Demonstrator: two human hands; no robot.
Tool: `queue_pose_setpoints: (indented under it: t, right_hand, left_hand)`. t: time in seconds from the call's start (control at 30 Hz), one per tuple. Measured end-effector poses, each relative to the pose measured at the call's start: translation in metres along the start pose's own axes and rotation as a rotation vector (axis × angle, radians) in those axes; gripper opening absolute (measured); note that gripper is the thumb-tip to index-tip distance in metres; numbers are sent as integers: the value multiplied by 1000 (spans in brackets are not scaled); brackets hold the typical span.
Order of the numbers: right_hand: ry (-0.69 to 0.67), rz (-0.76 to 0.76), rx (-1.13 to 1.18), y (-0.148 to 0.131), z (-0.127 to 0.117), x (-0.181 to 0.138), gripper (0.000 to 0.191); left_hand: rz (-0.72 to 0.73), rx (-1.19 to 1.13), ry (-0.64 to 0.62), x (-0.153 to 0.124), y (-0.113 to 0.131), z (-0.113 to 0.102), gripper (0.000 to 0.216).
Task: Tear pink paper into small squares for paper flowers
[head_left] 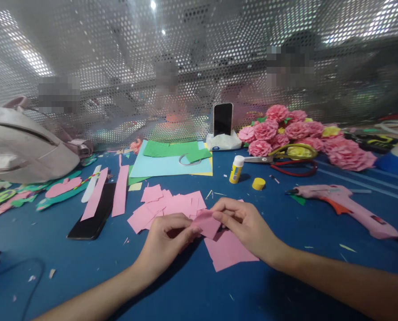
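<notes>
Both my hands pinch one small pink paper piece just above the blue table. My left hand grips its left edge with closed fingers. My right hand holds its top right edge between thumb and fingers. A larger pink paper sheet lies flat under my right hand. Behind my hands, several pink paper squares lie in a loose pile.
A black phone and pink strips lie to the left; a grey bag is further left. Behind are coloured paper sheets, a propped phone, a glue stick, yellow cap, scissors, pink paper flowers, and a pink glue gun at right.
</notes>
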State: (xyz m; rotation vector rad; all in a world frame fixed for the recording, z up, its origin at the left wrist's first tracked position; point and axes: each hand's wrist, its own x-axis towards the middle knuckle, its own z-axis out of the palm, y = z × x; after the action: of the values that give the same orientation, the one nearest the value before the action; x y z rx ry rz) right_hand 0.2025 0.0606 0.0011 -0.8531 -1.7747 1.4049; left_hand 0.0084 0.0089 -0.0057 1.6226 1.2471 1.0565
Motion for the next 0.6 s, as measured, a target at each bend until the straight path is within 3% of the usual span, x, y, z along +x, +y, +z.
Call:
queue_pose_setpoints:
  t: [0.37, 0.6]
  right_hand:
    - [22, -28, -76, 1, 0, 1, 16]
    - [11, 12, -37, -1, 0, 2, 17]
  left_hand:
    - [199, 218, -111, -3, -2, 4, 21]
    - [121, 156, -122, -1, 0, 2, 23]
